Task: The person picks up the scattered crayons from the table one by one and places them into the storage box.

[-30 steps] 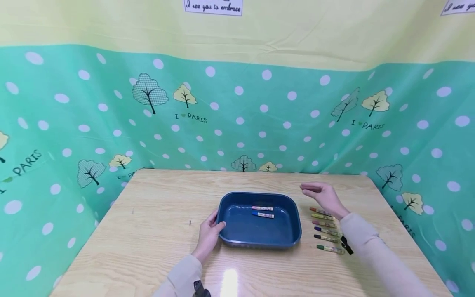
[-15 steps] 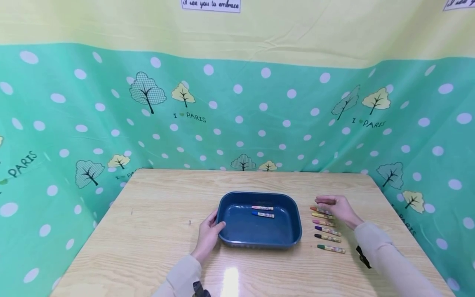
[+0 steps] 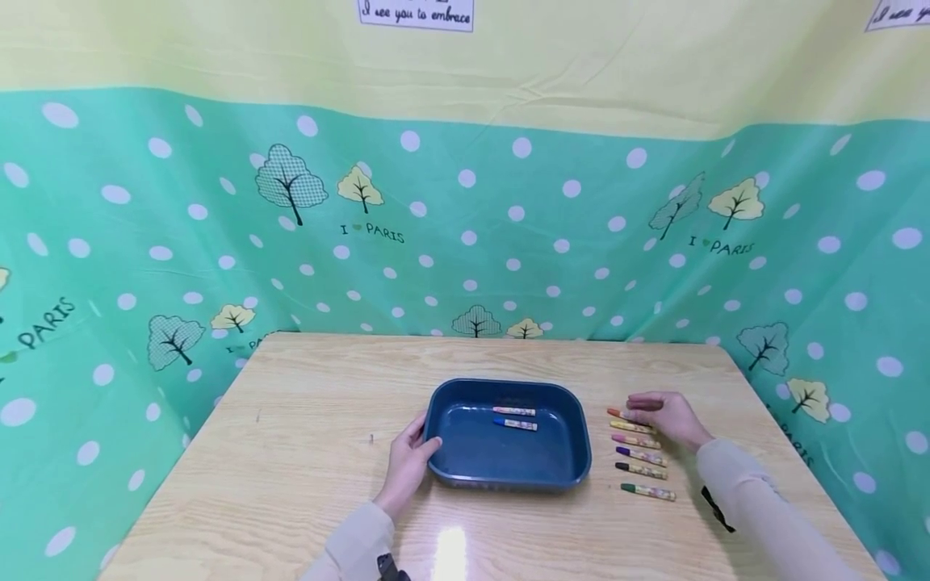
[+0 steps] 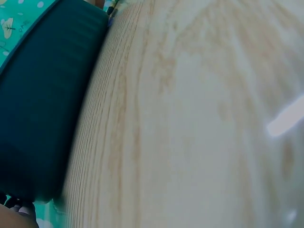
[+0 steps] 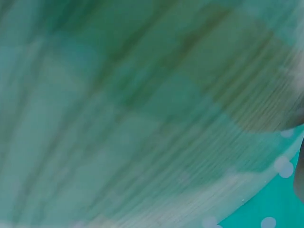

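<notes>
My left hand (image 3: 407, 464) grips the left wall of a dark blue rectangular bin (image 3: 508, 476), thumb over the rim; the left wrist view shows the bin's side wall (image 4: 42, 99) close up. Two crayons lie inside, one pink-tipped (image 3: 514, 411) and one blue (image 3: 515, 424). To the bin's right, my right hand (image 3: 672, 415) pinches the orange crayon (image 3: 617, 412) at the far end of a row; fingers and thumb cover its right part. Below it lie yellow (image 3: 630, 426), pink (image 3: 635, 440), purple (image 3: 642, 457), black (image 3: 642, 470) and green (image 3: 648, 491) crayons.
Everything stands on a light wood-grain table (image 3: 291, 452). A green and yellow printed curtain (image 3: 465, 210) hangs behind and along both sides. Light glares off the table's front (image 3: 450, 553). The right wrist view is mostly blurred table and curtain.
My right hand has come from near the bin's far right corner, moving right and toward me, down to the orange crayon. The left hand and bin keep their place.
</notes>
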A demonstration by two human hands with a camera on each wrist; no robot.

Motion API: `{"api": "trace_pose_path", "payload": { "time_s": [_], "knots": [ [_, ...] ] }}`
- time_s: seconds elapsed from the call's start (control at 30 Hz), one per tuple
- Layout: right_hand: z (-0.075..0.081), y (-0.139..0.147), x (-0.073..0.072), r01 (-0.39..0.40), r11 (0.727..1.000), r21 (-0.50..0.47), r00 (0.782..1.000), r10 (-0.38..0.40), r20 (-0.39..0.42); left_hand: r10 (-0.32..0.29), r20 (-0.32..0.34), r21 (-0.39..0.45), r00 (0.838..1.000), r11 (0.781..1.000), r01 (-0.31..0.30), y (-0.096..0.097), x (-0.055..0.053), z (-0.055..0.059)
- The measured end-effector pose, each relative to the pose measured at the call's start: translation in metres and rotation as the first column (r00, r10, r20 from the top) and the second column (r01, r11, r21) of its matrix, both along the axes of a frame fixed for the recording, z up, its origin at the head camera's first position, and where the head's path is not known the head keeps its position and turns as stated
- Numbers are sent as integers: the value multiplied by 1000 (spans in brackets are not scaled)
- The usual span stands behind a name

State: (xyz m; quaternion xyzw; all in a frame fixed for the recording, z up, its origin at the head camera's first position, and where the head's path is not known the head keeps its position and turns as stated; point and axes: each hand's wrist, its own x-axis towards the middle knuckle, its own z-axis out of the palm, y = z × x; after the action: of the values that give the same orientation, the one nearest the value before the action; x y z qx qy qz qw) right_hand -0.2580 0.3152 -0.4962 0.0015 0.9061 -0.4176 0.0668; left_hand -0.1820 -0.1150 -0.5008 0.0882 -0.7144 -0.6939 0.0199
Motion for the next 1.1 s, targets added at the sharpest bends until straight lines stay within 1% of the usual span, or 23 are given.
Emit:
{"api": "trace_pose_path", "payload": {
  "time_s": [0.07, 0.2, 0.3, 0.4, 0.47, 0.7, 0.8, 0.93, 1.0, 1.1],
  "knots": [
    [-3, -1, 0, 11, 1000, -1, 1000, -11, -2, -3, -2, -2, 1000, 1000, 3, -1, 1, -1],
    [-7, -3, 1, 6, 1000, 19, 1000, -6, -11, -12, -4, -2, 1000, 1000, 12, -1, 2, -1],
    [-6, -4, 1, -9, 1000, 4, 1000, 9, -15, -11, 0, 7, 1000, 1000, 11, -1, 3, -1],
    [-4, -6, 1, -22, 1000, -16, 1000, 21, -18, -15, -12, 17, 1000, 1000, 15, -1, 2, -1],
    [-3, -7, 2, -15, 1000, -16, 1000, 15, -14, -17, -11, 26, 1000, 1000, 18, -1, 3, 0],
    [-4, -7, -3, 16, 999, 29, 1000, -16, -7, -22, -13, 31, 1000, 999, 22, 0, 3, 3],
    [-4, -7, -4, 36, 999, 35, 999, -36, 20, -20, -15, 26, 1000, 999, 20, 1, 3, 2],
    [0, -10, -6, 38, 999, 20, 998, -39, 43, -18, -17, 17, 1000, 1000, 18, 1, 3, 1],
    [5, -12, -6, 38, 999, 17, 999, -38, 37, -14, -11, 21, 1000, 1000, 15, 1, 2, 1],
    [14, -17, -6, 20, 1000, 11, 1000, -20, -1, -10, -10, 19, 1000, 1000, 10, 1, 1, 1]
  ]
}}
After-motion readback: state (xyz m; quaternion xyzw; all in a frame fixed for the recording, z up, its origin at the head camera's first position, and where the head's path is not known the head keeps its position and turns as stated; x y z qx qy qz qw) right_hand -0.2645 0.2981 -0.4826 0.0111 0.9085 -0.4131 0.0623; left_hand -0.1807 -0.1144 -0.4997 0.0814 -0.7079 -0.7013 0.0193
